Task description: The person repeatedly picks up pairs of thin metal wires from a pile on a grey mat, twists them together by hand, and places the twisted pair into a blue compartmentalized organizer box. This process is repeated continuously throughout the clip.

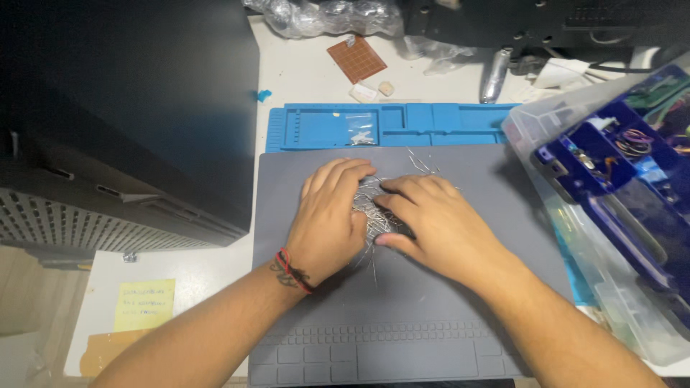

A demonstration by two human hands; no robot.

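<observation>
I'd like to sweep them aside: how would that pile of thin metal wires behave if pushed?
The pile of thin metal wires probably scatters rather than slides together: strays already lie on the grey mat. They look light and springy, likely tangling under the left hand and right hand.

Upper middle: a brown perforated board lay beside crumpled clear plastic.
Right edge: a clear organizer box held blue trays.
Lower left: a yellow sticky note sat below a black case.
</observation>
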